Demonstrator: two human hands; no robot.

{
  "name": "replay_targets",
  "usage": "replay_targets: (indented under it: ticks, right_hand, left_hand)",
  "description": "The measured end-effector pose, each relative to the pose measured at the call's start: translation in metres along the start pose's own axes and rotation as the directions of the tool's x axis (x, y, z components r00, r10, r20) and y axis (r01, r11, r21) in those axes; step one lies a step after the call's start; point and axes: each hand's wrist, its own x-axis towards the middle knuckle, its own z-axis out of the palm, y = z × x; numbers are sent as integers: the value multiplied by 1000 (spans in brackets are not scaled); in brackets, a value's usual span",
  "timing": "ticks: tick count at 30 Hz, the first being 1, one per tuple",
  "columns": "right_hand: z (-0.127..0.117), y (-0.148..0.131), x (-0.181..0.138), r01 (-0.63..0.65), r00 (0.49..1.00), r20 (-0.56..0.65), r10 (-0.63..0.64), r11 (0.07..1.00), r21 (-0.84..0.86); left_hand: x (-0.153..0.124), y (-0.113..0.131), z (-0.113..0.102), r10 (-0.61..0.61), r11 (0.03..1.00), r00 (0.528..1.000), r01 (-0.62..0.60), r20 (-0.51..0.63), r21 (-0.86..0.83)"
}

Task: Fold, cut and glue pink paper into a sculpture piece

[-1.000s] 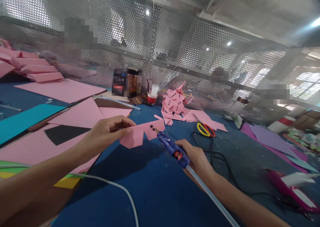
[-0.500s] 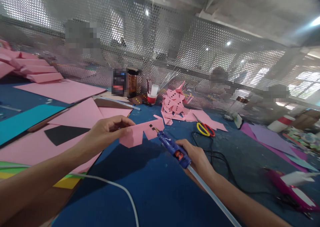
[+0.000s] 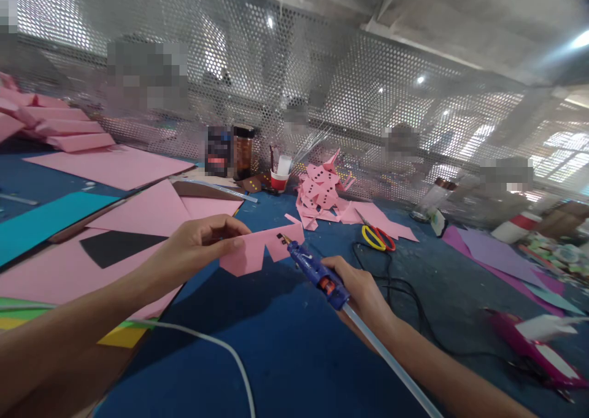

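My left hand (image 3: 207, 240) pinches the left end of a cut and folded piece of pink paper (image 3: 246, 257), held above the blue table (image 3: 221, 356). Small black squares (image 3: 281, 239) mark the paper near its right end. In my right hand (image 3: 363, 289) is a blue glue gun (image 3: 317, 274), a long clear glue stick (image 3: 391, 361) reaching out of its back. Its nozzle tip is at the black squares; whether it touches them I cannot tell.
Scissors (image 3: 378, 238) with yellow and red handles lie by a pile of dotted pink paper shapes (image 3: 318, 188). Pink sheets (image 3: 115, 166) cover the left side. A white cable (image 3: 225, 347) crosses the front. A magenta tool (image 3: 536, 350) and purple sheets (image 3: 497, 258) lie right. Perforated metal screen (image 3: 359, 86) behind.
The pink paper has tilted slightly in my left hand, its right end turning. The glue gun has shifted a little left, its nozzle staying by the black squares.
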Motion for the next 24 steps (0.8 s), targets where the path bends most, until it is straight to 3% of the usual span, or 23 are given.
replay_targets:
  ticks: [24]
  right_hand:
    - [0,2,-2,-24,1000,-21,23,999,-44]
  left_hand:
    - [0,1,-3,35,999,999,-35,-24,0]
